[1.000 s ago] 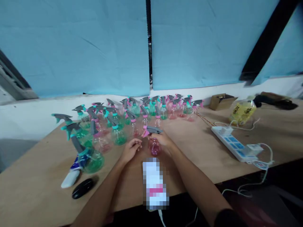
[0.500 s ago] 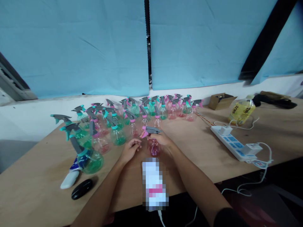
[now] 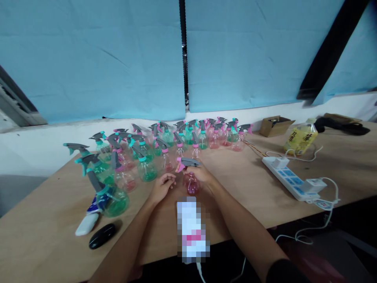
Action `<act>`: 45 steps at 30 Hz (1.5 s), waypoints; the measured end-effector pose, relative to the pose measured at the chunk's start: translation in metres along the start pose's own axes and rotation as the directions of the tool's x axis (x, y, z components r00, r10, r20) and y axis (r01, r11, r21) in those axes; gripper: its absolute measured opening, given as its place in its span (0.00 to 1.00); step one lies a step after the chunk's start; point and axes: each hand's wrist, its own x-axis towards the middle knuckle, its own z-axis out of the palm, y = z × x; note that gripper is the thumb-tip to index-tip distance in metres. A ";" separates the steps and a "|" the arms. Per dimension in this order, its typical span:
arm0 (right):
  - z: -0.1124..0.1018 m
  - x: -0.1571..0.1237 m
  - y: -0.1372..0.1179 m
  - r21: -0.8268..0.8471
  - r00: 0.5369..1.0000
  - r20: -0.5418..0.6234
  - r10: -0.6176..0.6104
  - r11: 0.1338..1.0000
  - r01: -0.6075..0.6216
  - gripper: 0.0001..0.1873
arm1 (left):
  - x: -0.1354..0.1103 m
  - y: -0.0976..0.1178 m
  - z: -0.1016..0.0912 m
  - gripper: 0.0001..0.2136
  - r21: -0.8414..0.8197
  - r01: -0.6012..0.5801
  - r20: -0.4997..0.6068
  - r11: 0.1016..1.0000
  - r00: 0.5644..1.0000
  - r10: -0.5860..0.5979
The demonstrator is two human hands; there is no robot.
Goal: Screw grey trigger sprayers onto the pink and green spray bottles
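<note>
My right hand (image 3: 201, 175) grips the neck of a small pink spray bottle (image 3: 191, 184) with a grey trigger head and pink nozzle, standing upright on the wooden table (image 3: 241, 184). My left hand (image 3: 162, 186) rests just left of that bottle, its fingers curled, a small gap apart from it; whether it pinches anything I cannot tell. Behind both hands stands a crowd of several green and pink spray bottles (image 3: 147, 167).
A large green bottle (image 3: 113, 198), a white-blue tube (image 3: 87, 220) and a black oval object (image 3: 102, 235) lie at the left front. A blurred-out patch (image 3: 193, 230) sits near the front edge. At right: a power strip (image 3: 290, 179) with cables, a yellow bag (image 3: 300, 139), a cardboard box (image 3: 275, 125).
</note>
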 end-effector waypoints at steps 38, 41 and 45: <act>-0.007 0.004 0.015 -0.087 0.943 -0.328 -0.058 0.996 0.031 0.07 | -0.004 0.004 0.001 0.11 0.061 -0.009 0.004 0.998 1.000 0.008; -0.018 0.003 0.013 -0.252 0.882 -0.438 -0.173 0.966 0.064 0.10 | -0.005 0.004 0.003 0.10 0.088 -0.024 0.008 0.996 1.000 0.024; -0.047 -0.002 0.010 -0.506 0.761 -0.546 -0.350 0.862 0.033 0.12 | -0.005 0.003 0.005 0.11 0.118 -0.031 0.014 0.993 0.999 0.030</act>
